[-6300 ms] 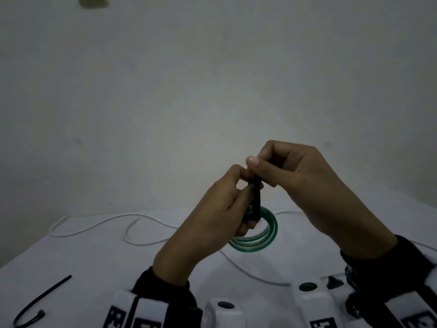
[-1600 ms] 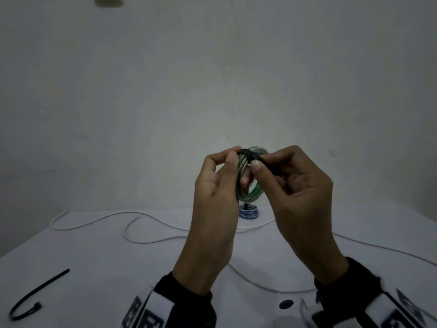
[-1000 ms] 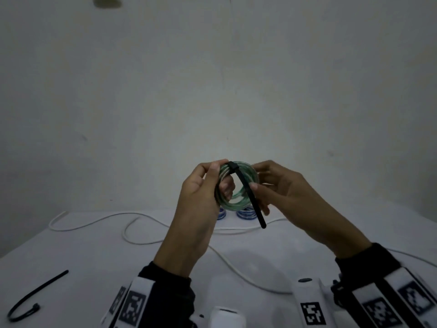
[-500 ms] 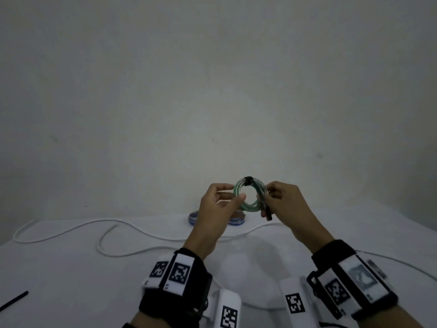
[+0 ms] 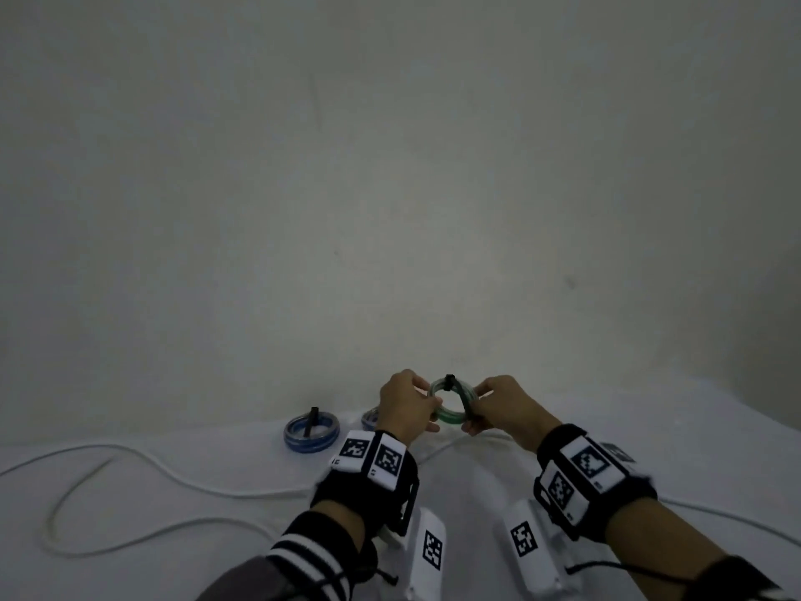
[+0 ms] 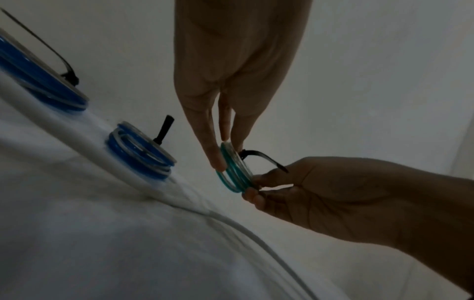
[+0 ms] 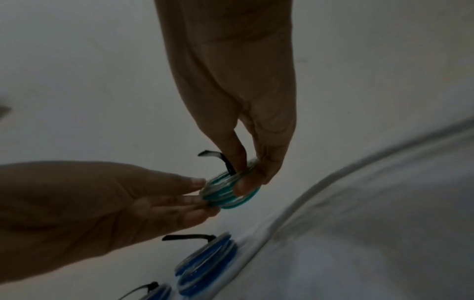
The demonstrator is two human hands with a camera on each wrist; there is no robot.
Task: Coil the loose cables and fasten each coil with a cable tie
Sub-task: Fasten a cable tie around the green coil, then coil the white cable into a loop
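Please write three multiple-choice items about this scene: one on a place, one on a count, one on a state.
1. Where is the green coil?
A. on the table
B. between both hands, above the table
C. under the white cable

2. How many blue coils lie on the table?
A. two
B. four
C. none

3. The cable tie on the green coil is
A. lying apart
B. missing
C. wrapped around the coil, tail free

Key: B, the left hand and right hand hold it up; A, both wrist views show two; C, its tail sticks out.
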